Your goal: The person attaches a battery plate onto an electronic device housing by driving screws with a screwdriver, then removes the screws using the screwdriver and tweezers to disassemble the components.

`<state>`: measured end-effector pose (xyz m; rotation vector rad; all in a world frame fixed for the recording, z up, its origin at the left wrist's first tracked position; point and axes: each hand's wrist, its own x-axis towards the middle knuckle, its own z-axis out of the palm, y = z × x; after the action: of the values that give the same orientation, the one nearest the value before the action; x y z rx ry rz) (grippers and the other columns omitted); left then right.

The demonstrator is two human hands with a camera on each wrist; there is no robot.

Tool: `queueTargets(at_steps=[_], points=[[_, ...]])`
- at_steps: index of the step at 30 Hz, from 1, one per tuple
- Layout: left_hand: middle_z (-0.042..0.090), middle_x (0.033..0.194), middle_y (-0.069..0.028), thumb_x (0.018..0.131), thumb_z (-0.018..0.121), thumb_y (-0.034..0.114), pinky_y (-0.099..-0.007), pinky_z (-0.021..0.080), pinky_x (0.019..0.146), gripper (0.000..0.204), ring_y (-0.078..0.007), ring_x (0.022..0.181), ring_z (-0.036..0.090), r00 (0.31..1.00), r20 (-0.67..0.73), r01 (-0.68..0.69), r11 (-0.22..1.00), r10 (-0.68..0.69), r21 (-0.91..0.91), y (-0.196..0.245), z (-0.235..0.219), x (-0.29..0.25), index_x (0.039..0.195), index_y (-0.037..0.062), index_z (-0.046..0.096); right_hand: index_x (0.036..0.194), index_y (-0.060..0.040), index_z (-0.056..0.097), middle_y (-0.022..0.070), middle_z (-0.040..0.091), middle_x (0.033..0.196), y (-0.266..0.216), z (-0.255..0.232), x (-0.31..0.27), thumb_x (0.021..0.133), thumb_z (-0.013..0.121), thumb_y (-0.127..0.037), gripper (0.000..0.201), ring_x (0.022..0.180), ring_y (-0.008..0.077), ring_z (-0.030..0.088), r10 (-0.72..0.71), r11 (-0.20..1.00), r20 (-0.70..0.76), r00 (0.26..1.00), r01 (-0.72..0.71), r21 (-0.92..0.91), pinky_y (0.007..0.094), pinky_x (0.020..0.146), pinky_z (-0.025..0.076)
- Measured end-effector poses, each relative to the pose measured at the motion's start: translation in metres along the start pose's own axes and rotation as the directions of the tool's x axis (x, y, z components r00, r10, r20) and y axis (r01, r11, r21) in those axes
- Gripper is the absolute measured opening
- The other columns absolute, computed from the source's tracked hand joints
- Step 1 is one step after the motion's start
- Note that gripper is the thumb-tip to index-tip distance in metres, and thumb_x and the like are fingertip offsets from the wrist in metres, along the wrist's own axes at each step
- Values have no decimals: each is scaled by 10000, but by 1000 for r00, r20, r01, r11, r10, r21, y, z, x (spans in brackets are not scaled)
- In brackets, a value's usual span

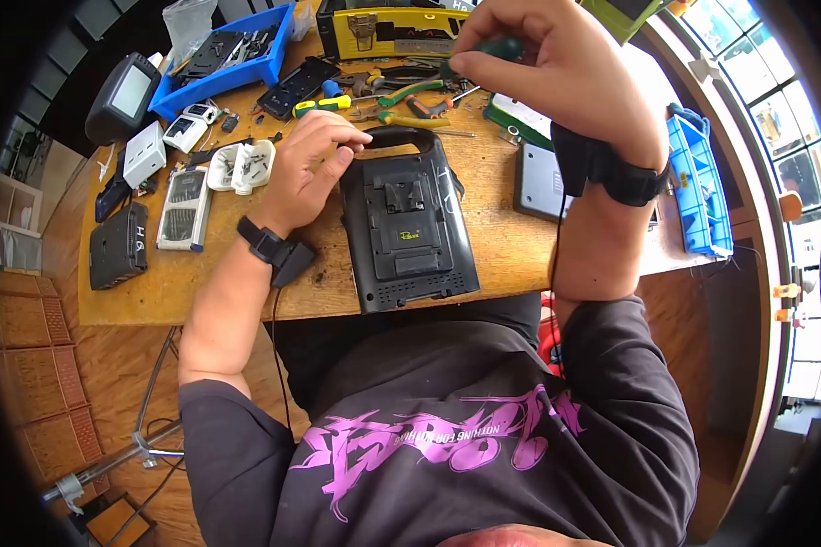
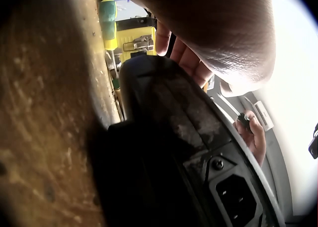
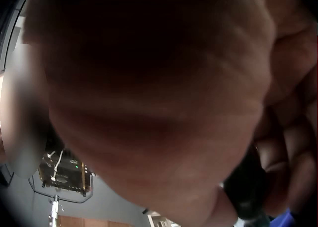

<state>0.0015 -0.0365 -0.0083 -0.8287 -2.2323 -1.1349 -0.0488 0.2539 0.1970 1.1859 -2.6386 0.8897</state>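
Observation:
A black plastic device [image 1: 406,228] with a carry handle lies on the wooden table, its raised mounting plate facing up. In the left wrist view its side shows a power inlet [image 2: 236,199] and a small screw [image 2: 217,164]. My left hand [image 1: 308,169] is at the handle's upper left corner, fingers loosely bent along its edge. Raised above the table on the right, my right hand [image 1: 566,68] holds a screwdriver by its dark green handle [image 1: 502,47]. In the left wrist view the screwdriver's metal shaft [image 2: 227,104] points up and left.
Pliers, cutters and a yellow-green screwdriver [image 1: 323,106] lie beyond the device. A blue tray [image 1: 178,102] of parts, a white screw box [image 1: 242,167] and a bit set [image 1: 184,208] stand left. Right are a grey box [image 1: 538,180] and a blue organizer [image 1: 700,187].

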Motion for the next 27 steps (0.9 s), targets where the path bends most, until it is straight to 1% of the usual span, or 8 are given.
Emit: queueTargets(at_steps=[6, 10, 12, 16, 17, 18, 21, 27], points=[[756, 1108, -90, 1049, 700, 151, -355, 521, 987, 205, -208, 1059, 697, 987, -43, 148, 975, -157, -166, 19, 8, 32, 1207, 39, 766, 962, 17, 799, 161, 746, 753, -4, -11, 3, 917, 796, -254, 275, 681, 243, 730, 59, 997, 190, 980, -69, 46, 343, 660, 569], [773, 1126, -79, 1054, 737, 166, -319, 534, 976, 242, -172, 1098, 712, 968, 143, 245, 895, -206, -373, 30, 22, 49, 1253, 31, 766, 919, 25, 791, 229, 733, 777, -2, -1, 10, 974, 722, -338, 374, 724, 376, 727, -137, 983, 198, 971, 159, -95, 436, 718, 602], [786, 1104, -76, 1052, 737, 135, -320, 552, 958, 183, -183, 1070, 728, 946, 254, 271, 917, -199, -292, 33, 22, 47, 1191, 27, 784, 900, 35, 781, 237, 740, 805, 0, -6, 23, 983, 707, -329, 381, 753, 390, 736, 7, 1000, 472, 881, 6, -27, 460, 745, 607], [795, 1095, -100, 1024, 764, 73, -322, 565, 921, 115, -178, 1012, 738, 965, 160, 260, 864, -210, -431, 30, 33, 35, 1105, -7, 786, 894, 36, 783, 236, 747, 838, -18, 11, 1, 983, 714, -344, 396, 781, 405, 746, -60, 967, 246, 967, 117, -225, 471, 761, 619], [806, 1090, -106, 1010, 781, 66, -315, 570, 903, 122, -175, 994, 745, 972, 178, 206, 909, -150, -362, 32, 32, 37, 1101, -16, 782, 886, 15, 790, 219, 749, 835, -33, 5, 7, 970, 736, -352, 380, 792, 396, 750, 158, 945, 324, 933, -49, -322, 471, 765, 624], [806, 1090, -106, 1010, 781, 66, -315, 570, 903, 122, -175, 994, 745, 972, 168, 215, 906, -163, -365, 34, 31, 38, 1101, -16, 782, 886, 15, 790, 219, 749, 835, -27, 8, 5, 970, 736, -352, 380, 792, 396, 750, 154, 946, 340, 928, -39, -322, 471, 765, 624], [830, 1081, -90, 1009, 789, 77, -288, 572, 843, 119, -137, 947, 746, 970, 146, 231, 913, -192, -337, 38, 38, 35, 1086, -14, 786, 869, -47, 814, 168, 751, 816, -8, 11, 2, 927, 792, -346, 305, 849, 364, 753, -72, 982, 234, 970, 111, -156, 452, 759, 620], [805, 1029, -64, 1014, 778, 69, -278, 556, 830, 120, -125, 936, 732, 964, 157, 250, 931, -214, -264, 35, 38, 35, 1099, -13, 798, 976, -19, 821, 175, 775, 906, -6, 26, 6, 917, 747, -185, 192, 891, 334, 767, -79, 933, 285, 955, 171, -315, 428, 792, 621]])
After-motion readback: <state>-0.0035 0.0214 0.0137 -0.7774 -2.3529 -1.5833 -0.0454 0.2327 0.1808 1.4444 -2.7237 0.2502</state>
